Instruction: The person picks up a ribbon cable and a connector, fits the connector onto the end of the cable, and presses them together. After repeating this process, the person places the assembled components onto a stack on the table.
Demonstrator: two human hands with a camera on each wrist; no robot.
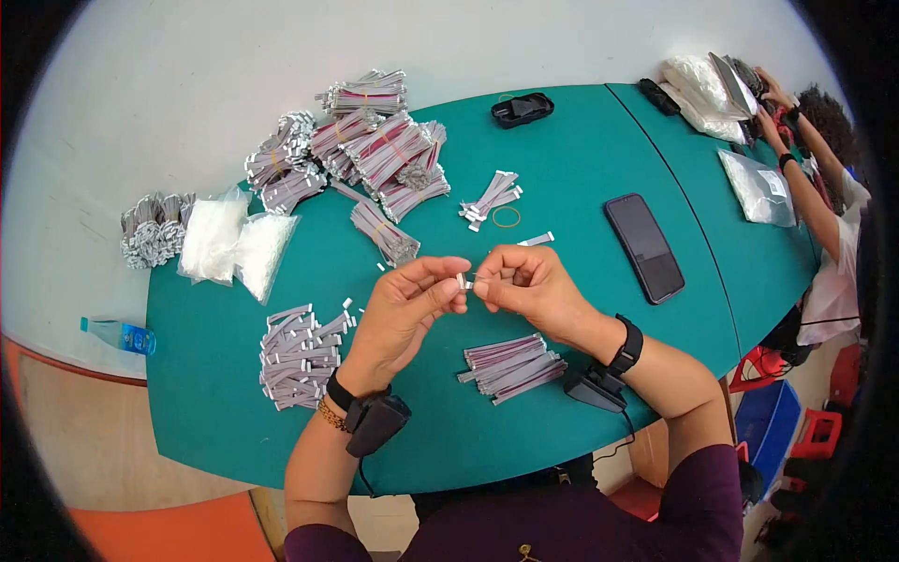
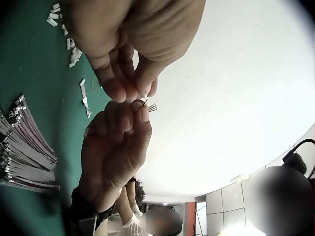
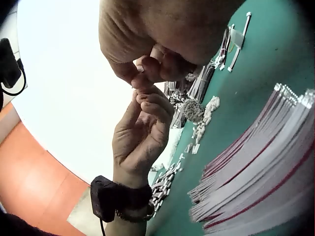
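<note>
In the head view both hands meet fingertip to fingertip over the middle of the table. My left hand (image 1: 403,314) pinches a small white connector housing (image 1: 462,281) between thumb and forefinger. Opposite it, my right hand (image 1: 532,290) pinches the end of a thin ribbon cable. Several fine wire ends (image 2: 153,106) fan out beside the right fingertips in the left wrist view. Most of the cable is hidden by the fingers. Below the right hand lies a stack of grey ribbon cables (image 1: 513,367) with a dark red edge wire. Cables with white connectors (image 1: 300,361) are heaped left of the left hand.
Banded cable bundles (image 1: 389,150) are piled at the back. Bags of white parts (image 1: 211,239) and a plastic bottle (image 1: 120,335) are at the left. A phone (image 1: 645,248) lies at the right, a black case (image 1: 523,110) behind. Another person's arms (image 1: 805,178) reach in at far right.
</note>
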